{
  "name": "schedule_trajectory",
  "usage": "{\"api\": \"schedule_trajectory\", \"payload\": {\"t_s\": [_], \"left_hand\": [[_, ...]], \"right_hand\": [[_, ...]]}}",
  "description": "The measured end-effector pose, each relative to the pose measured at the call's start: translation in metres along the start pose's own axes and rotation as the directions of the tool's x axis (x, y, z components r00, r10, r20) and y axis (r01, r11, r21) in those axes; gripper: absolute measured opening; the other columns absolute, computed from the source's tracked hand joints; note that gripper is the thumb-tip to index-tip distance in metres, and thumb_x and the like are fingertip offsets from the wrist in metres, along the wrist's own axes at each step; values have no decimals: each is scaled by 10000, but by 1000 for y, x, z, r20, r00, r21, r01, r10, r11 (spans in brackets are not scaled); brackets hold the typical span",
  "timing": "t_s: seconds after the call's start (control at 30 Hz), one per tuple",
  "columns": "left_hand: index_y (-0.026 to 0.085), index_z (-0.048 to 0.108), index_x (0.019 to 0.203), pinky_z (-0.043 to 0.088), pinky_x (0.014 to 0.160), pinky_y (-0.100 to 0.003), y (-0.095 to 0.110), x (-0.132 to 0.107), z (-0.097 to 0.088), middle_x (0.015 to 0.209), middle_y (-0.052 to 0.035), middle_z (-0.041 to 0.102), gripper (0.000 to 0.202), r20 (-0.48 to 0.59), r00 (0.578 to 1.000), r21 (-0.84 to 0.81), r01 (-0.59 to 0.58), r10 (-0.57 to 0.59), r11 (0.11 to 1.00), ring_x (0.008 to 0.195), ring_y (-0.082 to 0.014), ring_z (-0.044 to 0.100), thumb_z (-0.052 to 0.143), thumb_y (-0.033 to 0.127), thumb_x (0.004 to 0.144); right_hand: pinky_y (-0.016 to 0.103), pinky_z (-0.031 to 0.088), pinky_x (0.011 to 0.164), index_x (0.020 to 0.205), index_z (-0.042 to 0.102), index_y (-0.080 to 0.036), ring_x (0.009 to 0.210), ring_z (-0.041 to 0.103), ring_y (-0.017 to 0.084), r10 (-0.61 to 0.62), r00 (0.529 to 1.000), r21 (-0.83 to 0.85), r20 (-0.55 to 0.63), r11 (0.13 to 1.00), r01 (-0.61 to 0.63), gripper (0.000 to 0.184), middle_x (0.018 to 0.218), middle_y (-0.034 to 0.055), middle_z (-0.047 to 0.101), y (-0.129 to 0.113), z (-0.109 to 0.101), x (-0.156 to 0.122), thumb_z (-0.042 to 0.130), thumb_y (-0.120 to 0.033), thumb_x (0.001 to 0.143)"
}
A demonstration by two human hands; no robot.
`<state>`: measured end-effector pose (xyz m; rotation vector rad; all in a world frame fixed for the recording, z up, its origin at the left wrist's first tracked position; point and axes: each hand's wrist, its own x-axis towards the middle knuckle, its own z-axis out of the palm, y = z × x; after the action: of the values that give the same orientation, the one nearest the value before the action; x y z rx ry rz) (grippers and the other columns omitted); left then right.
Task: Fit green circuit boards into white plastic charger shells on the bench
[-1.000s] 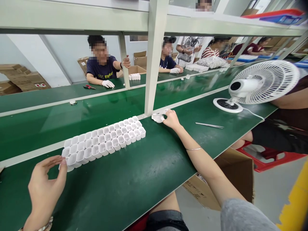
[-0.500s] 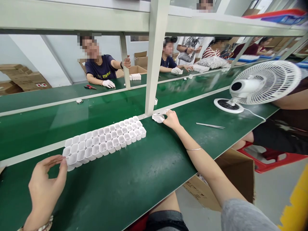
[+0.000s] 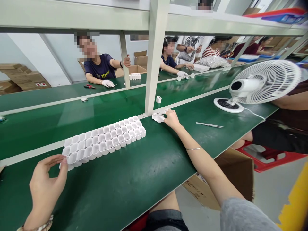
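A long block of several small white plastic cases (image 3: 106, 142) lies in rows on the green bench. My left hand (image 3: 47, 183) rests at its near left end, thumb and fingers pinched on the corner case. My right hand (image 3: 171, 118) reaches out to the foot of the white frame post (image 3: 152, 57) and is closed on a crumpled white glove or cloth (image 3: 158, 117) lying there.
A white desk fan (image 3: 260, 84) stands at the right, with metal tweezers (image 3: 209, 125) lying before it. A single white case (image 3: 158, 99) rides the conveyor belt (image 3: 72, 118) behind the post. Several people work at the far side. A cardboard box (image 3: 231, 179) sits below the bench.
A single white case has come out from behind the post on the belt, and a small round part has drifted right. The people opposite shifted. My hands have hardly moved.
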<state>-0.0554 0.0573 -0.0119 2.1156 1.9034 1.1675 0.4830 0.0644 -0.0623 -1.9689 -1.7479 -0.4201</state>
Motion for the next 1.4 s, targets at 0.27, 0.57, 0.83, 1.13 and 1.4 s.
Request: {"api": "schedule_trajectory", "payload": {"t_s": [0.27,0.57,0.83,1.13,1.4], "left_hand": [[221,625,989,554,917,-563,-4,0,1,1025,-103,712,355,-8,999,17,-50,50,999,1038,-355,679,543,503,790],[214,617,986,558,898,-560,0,-1,0,1027,-107,708,376,15,999,23,-45,45,999,1033,-362,680,526,519,787],[215,612,1004,560,891,-527,-2,-2,2,1035,-102,705,367,9,997,11,-73,73,997,1017,-345,683,533,504,793],[205,608,1020,562,873,-474,-1,-2,3,1045,-105,709,360,10,997,13,-81,81,997,1009,-324,686,556,483,796],[202,602,1034,556,860,-458,-1,-4,3,1057,-116,712,372,18,996,-2,-85,85,996,1035,-331,681,553,486,798]], "right_hand": [[435,423,924,1061,730,-128,1067,595,323,14,1000,8,28,1000,-14,343,1142,162,673,-5,-9,-2,567,-160,761],[420,482,856,1048,738,-164,971,621,297,93,996,123,-12,988,-91,260,1037,141,679,-9,3,5,581,-277,875],[439,479,899,966,762,-158,1025,623,306,52,998,142,-39,989,-46,239,1060,149,685,-9,4,5,557,-255,889],[450,449,920,1020,752,-130,1065,613,326,48,999,15,-26,999,-47,288,1089,172,679,-13,3,6,578,-322,896],[439,451,897,1054,731,-162,1061,598,312,29,995,22,-95,999,-28,277,1084,153,674,-10,0,3,541,-278,889]]}}
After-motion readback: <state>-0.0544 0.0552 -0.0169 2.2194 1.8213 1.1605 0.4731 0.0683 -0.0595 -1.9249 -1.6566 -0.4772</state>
